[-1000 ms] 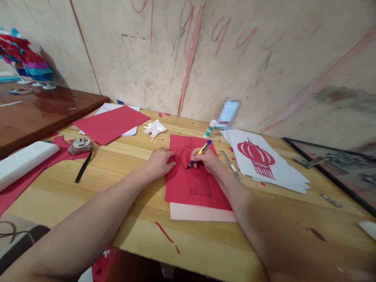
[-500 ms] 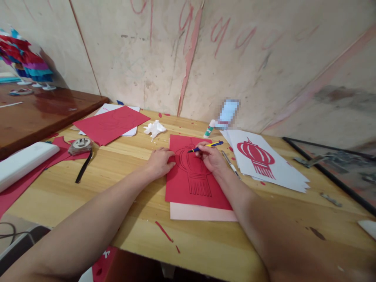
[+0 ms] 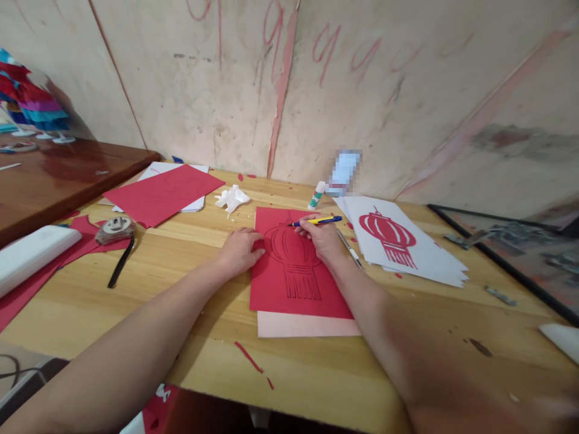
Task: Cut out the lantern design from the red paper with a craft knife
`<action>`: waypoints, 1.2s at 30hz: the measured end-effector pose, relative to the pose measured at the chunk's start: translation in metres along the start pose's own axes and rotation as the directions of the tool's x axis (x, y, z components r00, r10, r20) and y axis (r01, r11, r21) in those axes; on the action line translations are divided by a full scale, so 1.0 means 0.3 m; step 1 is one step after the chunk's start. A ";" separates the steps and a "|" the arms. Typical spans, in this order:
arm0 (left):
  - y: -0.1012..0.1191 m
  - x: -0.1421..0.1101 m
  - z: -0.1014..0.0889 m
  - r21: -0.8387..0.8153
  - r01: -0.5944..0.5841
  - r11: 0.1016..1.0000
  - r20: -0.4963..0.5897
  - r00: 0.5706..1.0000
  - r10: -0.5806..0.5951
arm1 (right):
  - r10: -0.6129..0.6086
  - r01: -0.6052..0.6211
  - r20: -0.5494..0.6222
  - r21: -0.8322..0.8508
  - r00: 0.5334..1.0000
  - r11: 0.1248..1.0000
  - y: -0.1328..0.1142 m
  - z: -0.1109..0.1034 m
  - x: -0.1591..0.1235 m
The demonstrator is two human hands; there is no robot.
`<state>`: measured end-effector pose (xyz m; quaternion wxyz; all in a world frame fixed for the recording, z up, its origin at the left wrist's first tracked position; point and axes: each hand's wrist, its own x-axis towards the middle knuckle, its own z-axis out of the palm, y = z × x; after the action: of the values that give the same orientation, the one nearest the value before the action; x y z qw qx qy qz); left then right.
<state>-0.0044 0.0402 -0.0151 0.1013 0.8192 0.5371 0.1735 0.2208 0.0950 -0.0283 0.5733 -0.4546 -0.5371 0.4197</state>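
My right hand [image 3: 324, 239] is closed round a yellow and blue pen [image 3: 324, 220], its tip at the top part of a lantern drawing [image 3: 296, 253] in dark lines. That drawing is on a sheet of red paper [image 3: 268, 294], which lies over a paler sheet [image 3: 298, 326]. My left hand [image 3: 239, 248] rests at the left edge of the red paper, thumb and fingers apart, with nothing held. Part of the drawing's right side is hidden by my right hand.
Right of the paper lie a second pen [image 3: 351, 249] and white sheets [image 3: 432, 265] bearing a red paper lantern [image 3: 388, 232]. A glue stick [image 3: 316, 196], a blurred phone [image 3: 344, 172] and a crumpled tissue [image 3: 233, 198] are behind. A tape measure [image 3: 115, 229] is left.
The pen tip has moved up from the lantern's body to its top, with my right hand shifting upward. My left hand stays at the paper's edge. The view has turned slightly.
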 end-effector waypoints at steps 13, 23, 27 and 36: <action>0.001 -0.003 -0.003 -0.003 0.009 1.000 0.002 1.000 -0.009 | -0.006 0.004 -0.013 -0.122 1.000 0.993 0.038 0.003 0.005; 0.002 -0.004 -0.001 -0.016 0.009 1.000 0.007 1.000 -0.009 | 0.008 -0.010 -0.017 -0.110 1.000 0.994 0.030 0.008 0.002; 0.003 -0.004 -0.004 -0.013 0.016 1.000 0.009 1.000 -0.016 | 0.007 -0.009 -0.017 -0.111 1.000 0.994 0.030 0.009 0.002; -0.009 -0.001 0.009 -0.021 0.001 1.000 -0.008 1.000 -0.001 | 0.009 -0.009 -0.004 -0.119 1.000 0.993 0.033 0.008 0.000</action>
<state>-0.0058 0.0412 -0.0186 0.1080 0.8170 0.5362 0.1826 0.2187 0.0976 -0.0378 0.5442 -0.4911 -0.5582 0.3887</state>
